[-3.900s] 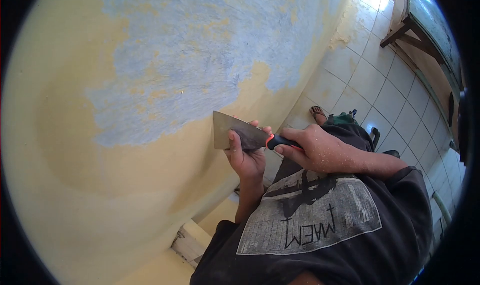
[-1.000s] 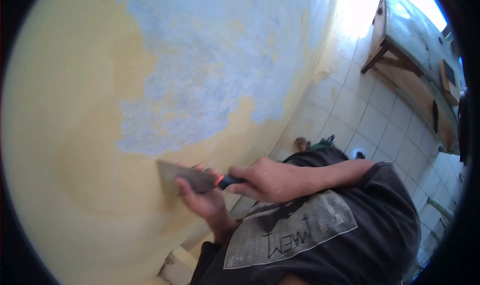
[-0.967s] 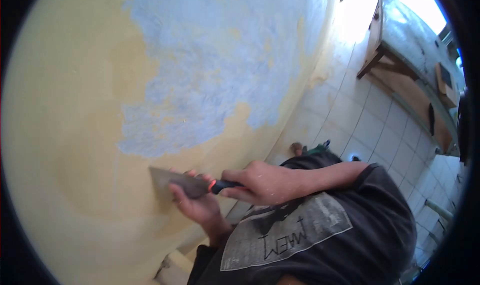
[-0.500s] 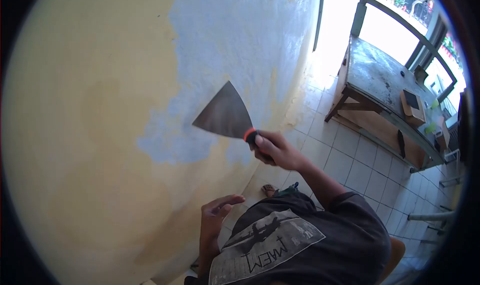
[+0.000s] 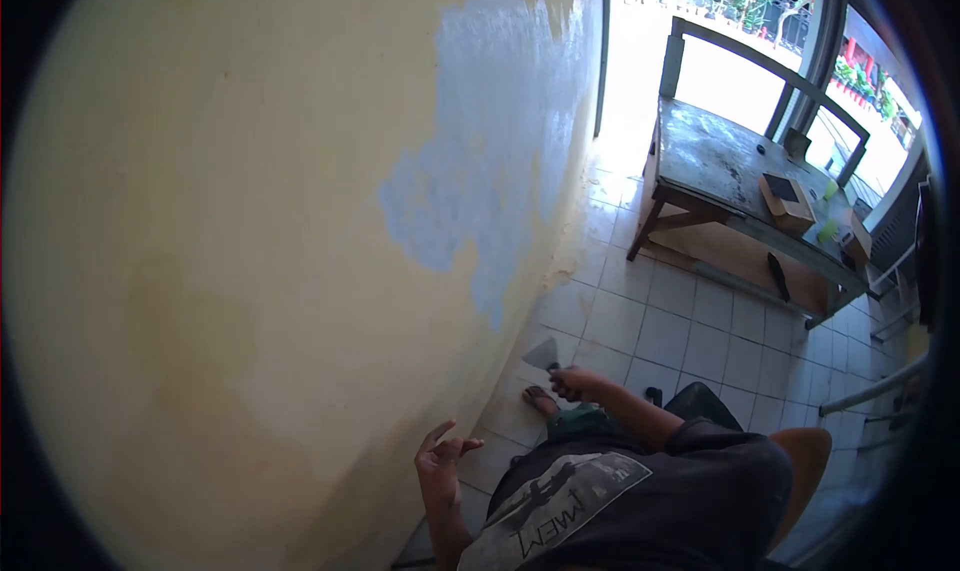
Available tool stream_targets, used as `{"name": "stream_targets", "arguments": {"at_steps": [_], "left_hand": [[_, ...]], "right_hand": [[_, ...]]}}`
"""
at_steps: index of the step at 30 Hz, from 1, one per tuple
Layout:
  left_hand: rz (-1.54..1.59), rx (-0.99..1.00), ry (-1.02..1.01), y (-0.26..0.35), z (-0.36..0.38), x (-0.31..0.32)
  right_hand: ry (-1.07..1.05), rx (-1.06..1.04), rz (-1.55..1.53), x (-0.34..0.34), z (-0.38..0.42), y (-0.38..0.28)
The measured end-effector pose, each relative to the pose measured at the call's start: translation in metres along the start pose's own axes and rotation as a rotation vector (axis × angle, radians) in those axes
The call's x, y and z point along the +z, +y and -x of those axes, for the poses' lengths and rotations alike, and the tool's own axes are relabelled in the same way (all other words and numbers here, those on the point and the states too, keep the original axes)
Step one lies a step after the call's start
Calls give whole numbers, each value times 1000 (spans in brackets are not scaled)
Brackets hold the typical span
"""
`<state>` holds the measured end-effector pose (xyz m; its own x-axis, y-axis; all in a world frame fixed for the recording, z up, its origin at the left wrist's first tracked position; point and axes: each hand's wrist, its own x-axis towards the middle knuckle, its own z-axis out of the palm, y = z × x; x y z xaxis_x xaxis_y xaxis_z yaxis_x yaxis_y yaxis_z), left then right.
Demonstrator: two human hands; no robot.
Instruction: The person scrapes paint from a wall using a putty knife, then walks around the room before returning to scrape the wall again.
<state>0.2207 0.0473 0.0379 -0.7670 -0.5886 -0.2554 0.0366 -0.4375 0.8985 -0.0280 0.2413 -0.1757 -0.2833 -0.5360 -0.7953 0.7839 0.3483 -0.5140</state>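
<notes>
A wide scraper with a triangular metal blade (image 5: 542, 354) is in my right hand (image 5: 578, 383), whose fingers are wrapped round its handle. It is held low, above the tiled floor and clear of the wall. My left hand (image 5: 446, 448) is beside the yellow wall (image 5: 280, 261), fingers apart and bent, with nothing in it. Higher on the wall spreads an uneven pale blue patch (image 5: 480, 161) with ragged edges, bordered by yellow paint.
A worn wooden bench (image 5: 715, 156) stands at the right, with a cardboard box (image 5: 788, 206) on it. White floor tiles (image 5: 675, 296) lie between bench and wall. A brown chair back (image 5: 803, 481) is behind me, and a bright doorway opens beyond.
My right hand has brought the scraper down from in front of the blue patch to above the floor. My view has shifted, and the left hand's fingers have spread more.
</notes>
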Motion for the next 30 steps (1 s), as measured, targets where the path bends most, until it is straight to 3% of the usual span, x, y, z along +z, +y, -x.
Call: {"name": "stream_targets", "arguments": {"at_steps": [3,7,12,17,21,24,26,28,30], "left_hand": [[-58,-58,-37,-2,14,-7],[-106,-25,-73,3,26,-12],[-21,16,-41,0,31,-11],[-18,-6,-6,-3,31,0],[-57,18,39,-2,23,25],[-12,54,76,-12,8,47],[17,39,108,-18,-4,71],[2,-1,108,-25,-22,98],[-53,-90,89,-37,-33,122]], "right_hand": [[11,-169,371,64,47,-67],[-127,-352,570,123,115,-155],[-288,-678,572,153,261,-200],[-484,-902,435,138,237,-221],[-550,-678,354,116,133,-202],[-536,-389,388,61,51,-136],[-347,-111,555,12,3,-89],[-111,38,683,-23,-38,-46],[-192,49,525,-23,-47,-48]]}}
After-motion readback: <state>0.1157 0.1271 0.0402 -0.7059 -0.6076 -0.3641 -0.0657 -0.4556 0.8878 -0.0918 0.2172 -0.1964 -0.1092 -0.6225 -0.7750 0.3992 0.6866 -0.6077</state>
